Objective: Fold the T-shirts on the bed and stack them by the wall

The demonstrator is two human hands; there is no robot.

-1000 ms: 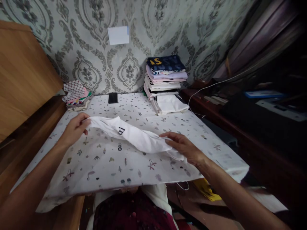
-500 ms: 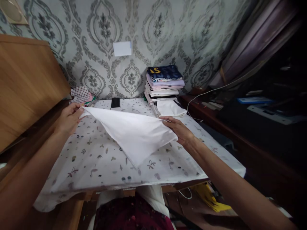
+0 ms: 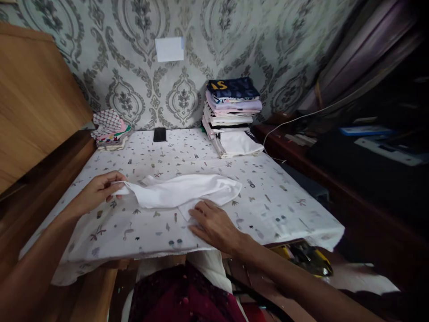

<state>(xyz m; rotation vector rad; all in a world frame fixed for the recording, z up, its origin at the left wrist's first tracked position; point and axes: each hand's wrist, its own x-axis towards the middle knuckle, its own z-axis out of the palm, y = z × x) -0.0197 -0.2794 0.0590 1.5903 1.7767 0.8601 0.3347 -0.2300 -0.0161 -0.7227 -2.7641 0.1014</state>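
A plain white cloth (image 3: 181,190) lies bunched and partly folded over across the middle of the patterned table cover (image 3: 208,156). My left hand (image 3: 100,190) pinches its left end between thumb and fingers, slightly off the cover. At the near side, my right hand (image 3: 214,223) has its curled fingers on the cloth's near corner; the fingertips are partly hidden there. The cloth's right end lies loose beyond that hand.
Folded clothes (image 3: 233,107) are stacked high at the back right, with a folded white garment (image 3: 239,143) in front. A smaller folded pile (image 3: 109,129) sits back left. Near the wall lies a dark phone-like object (image 3: 160,134). A wooden cabinet (image 3: 40,80) bounds the left.
The white cloth, held up stretched between both hands before, has come down onto the table and bunched. My right hand left its right end and moved left and nearer; my left hand lowered.
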